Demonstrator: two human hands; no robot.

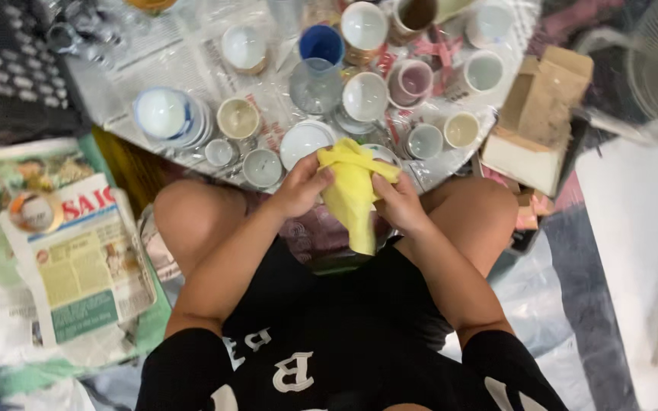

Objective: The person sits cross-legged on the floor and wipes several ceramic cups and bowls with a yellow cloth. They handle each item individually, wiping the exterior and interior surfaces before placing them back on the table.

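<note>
- Near the centre of the frame, both hands meet on a yellow cloth [353, 190], which is bunched up and wrapped around something I cannot make out.
- The left hand [301, 186] has its fingers curled closed on the cloth's left side, thumb pressed on top, apparently to pin the fabric while the other hand works it.
- The right hand [397, 202] is also closed on the cloth, gripping it from the right, so the bundle sits squeezed between the two palms.
- The cloth's loose tail hangs down below the hands, over the lap, between the person's bare knees.
- Just above the hands, across the upper middle of the frame, a round tray [146, 57] lined with newspaper holds many cups and bowls, mostly mouth-up and set close together, likely so each is within easy reach.
- A small white saucer [304, 141] lies just beside the left hand's knuckles; a grey-blue cup [262, 167] sits to its left.
- A blue cup [321, 43] stands further up, with a clear glass [316, 85] below it.
- At the left of the frame, folded newspaper [89, 259] lies spread on the floor.
- At the upper right, an open cardboard box [538, 114] rests against the tray's edge.
</note>
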